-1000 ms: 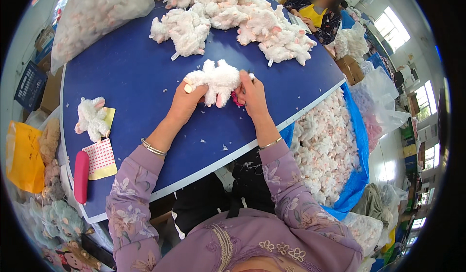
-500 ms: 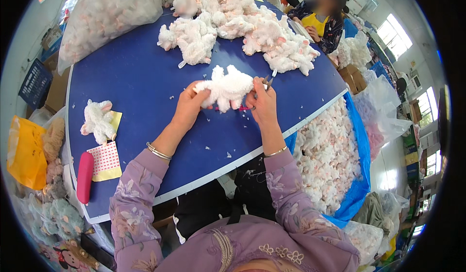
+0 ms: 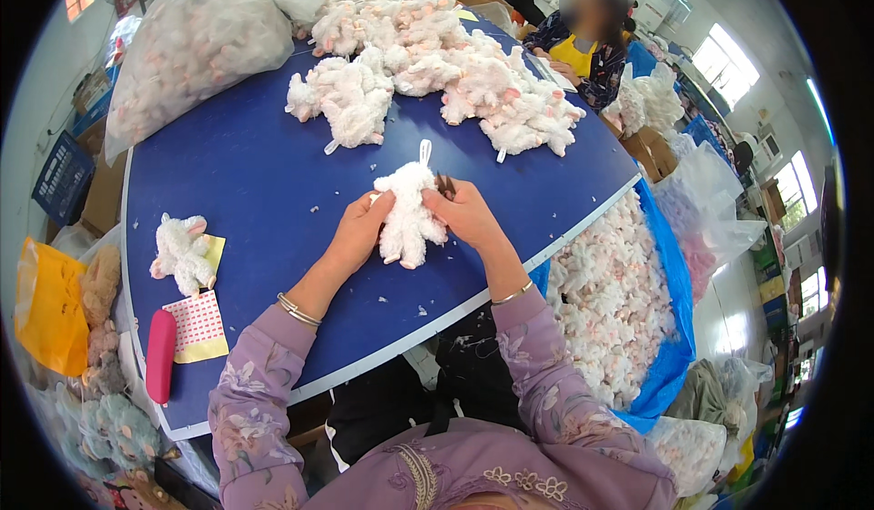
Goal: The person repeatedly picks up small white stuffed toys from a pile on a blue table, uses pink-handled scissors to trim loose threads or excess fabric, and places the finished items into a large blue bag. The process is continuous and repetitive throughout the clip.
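A small white plush toy (image 3: 407,219) is held upright between my hands, over the near part of the blue table (image 3: 273,191). A white loop sticks up from its top, and its legs hang down. My left hand (image 3: 358,228) is closed on one side of it, thumb on the front. On the other side, my right hand (image 3: 469,214) grips it with the thumb pressed in. Dark blade tips of a pair of scissors (image 3: 445,185) poke up from this same hand; their handles are hidden.
White plush toys (image 3: 401,46) are heaped at the far side, beside a full clear bag (image 3: 196,46). At left lie another plush toy (image 3: 182,253), a sticker sheet (image 3: 198,323) and a pink case (image 3: 161,355). A blue-lined bin (image 3: 601,301) stands right; a co-worker (image 3: 583,46) sits beyond.
The plush toy has turned from sideways to upright, its loop now showing on top. Both hands have come lower and closer together. The pink scissor handles have gone out of sight.
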Tool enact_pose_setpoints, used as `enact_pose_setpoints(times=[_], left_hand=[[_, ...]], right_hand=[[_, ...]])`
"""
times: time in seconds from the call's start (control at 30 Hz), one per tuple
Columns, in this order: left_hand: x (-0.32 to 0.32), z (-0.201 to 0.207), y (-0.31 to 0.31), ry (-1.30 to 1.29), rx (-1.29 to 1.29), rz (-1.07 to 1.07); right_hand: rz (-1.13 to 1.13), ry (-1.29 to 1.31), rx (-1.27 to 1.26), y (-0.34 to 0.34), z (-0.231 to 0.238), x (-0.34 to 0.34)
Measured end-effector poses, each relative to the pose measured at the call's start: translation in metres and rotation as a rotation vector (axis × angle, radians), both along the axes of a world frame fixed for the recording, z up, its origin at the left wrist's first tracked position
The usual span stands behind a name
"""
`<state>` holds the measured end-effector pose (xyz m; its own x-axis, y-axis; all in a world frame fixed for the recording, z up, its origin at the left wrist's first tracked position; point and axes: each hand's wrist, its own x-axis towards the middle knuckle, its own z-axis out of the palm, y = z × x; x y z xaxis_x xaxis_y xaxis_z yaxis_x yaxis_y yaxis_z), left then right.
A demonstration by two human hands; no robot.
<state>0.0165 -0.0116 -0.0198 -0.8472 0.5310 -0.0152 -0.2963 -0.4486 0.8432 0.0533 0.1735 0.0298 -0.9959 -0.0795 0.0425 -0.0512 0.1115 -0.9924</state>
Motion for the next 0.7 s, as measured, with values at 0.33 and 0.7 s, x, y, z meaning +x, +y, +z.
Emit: enact_pose_setpoints(times=[0.33, 0.7], left_hand=[[-0.007, 0.01, -0.012, 0.183, -0.174, 0.095], [0.004, 0.006, -0.006, 0.326, -0.337, -0.045]], right_hand=[[-0.23, 0.03, -0.313, 0.037, -0.009, -0.002], [-0.069, -0.049, -0.134, 0.017, -0.012, 0.005]])
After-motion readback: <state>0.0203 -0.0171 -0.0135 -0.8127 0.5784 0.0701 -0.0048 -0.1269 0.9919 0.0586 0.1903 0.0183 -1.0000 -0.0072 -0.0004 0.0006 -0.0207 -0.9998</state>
